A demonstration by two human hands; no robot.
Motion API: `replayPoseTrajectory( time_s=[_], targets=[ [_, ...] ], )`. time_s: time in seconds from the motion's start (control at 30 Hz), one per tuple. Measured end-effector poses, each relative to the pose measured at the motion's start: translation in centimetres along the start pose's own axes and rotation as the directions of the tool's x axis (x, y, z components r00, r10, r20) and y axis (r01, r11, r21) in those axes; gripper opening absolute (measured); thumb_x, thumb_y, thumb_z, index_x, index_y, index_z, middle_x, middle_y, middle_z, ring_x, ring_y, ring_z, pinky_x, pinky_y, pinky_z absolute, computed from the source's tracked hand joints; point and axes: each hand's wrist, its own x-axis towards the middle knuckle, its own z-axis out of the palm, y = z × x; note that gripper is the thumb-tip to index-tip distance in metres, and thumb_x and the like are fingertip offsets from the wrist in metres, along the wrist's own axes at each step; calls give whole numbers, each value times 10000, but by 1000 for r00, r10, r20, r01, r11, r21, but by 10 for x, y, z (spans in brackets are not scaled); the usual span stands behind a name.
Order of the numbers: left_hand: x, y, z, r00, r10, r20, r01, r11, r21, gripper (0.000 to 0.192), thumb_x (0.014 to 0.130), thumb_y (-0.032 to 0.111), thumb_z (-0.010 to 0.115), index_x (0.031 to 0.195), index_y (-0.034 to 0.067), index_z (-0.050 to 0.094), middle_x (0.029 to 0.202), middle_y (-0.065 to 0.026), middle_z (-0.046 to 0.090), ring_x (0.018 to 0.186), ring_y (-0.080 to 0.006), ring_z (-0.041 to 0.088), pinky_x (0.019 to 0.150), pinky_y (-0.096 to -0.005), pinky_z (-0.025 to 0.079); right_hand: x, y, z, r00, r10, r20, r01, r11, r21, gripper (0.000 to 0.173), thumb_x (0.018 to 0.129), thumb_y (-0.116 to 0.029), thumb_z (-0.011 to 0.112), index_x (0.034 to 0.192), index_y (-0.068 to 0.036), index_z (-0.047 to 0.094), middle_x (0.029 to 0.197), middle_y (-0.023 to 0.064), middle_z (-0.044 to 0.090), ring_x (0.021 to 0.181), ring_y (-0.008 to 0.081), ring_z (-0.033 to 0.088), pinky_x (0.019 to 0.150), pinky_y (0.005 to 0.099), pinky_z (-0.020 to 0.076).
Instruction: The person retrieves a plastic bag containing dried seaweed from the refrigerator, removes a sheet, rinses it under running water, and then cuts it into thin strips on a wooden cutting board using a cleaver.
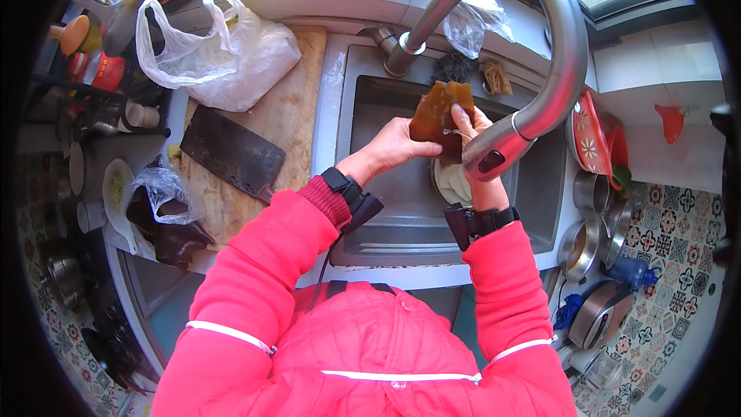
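Observation:
Over a dark sink (393,202), my left hand (399,145) and my right hand (472,127) hold a flat, brown, translucent sheet (437,107), perhaps kelp, between them. The left hand grips its lower left part, and the right thumb presses on its right side. Water at the right fingers looks clear, near the spray head of the metal faucet (492,156), which partly hides that hand. Below the hands, a round dish with pale slices (451,182) sits in the sink, partly covered by the sheet and the right arm.
Left of the sink, a cutting board (301,121) bears a cleaver (231,150) and a white plastic bag (249,63). A dark item in clear plastic (168,202) lies at its left edge. Behind the sink are a dark scouring pad (453,68) and a tan scrubber (496,78). Metal pots (582,249) stand right.

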Motion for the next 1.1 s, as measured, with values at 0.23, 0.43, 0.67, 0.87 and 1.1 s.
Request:
replayPoseTrajectory(
  time_s=[0.23,0.43,0.67,0.87,1.1],
  targets=[
    [-9,-11,-30,966,-246,-78,257,896,361,197,849,82,738,1021,-12,727,892,-8,714,813,-83,647,770,-256,538,1,-23,-6,999,12,30,-24,901,434,325,976,-295,616,1219,-79,616,1065,67,701,927,203,693,788,398,588],
    [9,12,-68,886,372,-277,109,413,904,321,780,-14,571,1080,44,671,974,-179,704,966,-387,654,855,-459,520,-10,-16,-21,994,105,-12,-83,845,528,261,963,-276,637,1174,-128,597,1031,59,669,929,180,665,831,372,555],
    [76,79,-110,800,440,-408,300,296,907,267,861,126,549,1077,0,643,1038,-263,675,1008,-425,647,874,-483,515,-26,10,-2,981,-195,6,195,976,-98,185,956,-179,662,1101,-78,607,956,-22,603,878,82,543,783,267,450],
    [53,88,-92,858,325,-398,297,317,900,332,877,163,528,1152,-13,594,1068,-291,644,1035,-445,621,909,-495,491,-46,14,4,886,-461,52,417,743,-523,142,924,-53,679,1050,-31,619,964,29,613,915,138,567,848,284,455],
    [-84,67,6,988,121,98,-154,851,501,728,822,266,793,1401,32,418,1194,-176,657,1128,-272,638,955,-365,509,-91,-23,13,865,-253,433,496,558,-665,83,904,-58,645,981,-49,676,817,74,670,738,194,649,693,297,489]
  ],
)
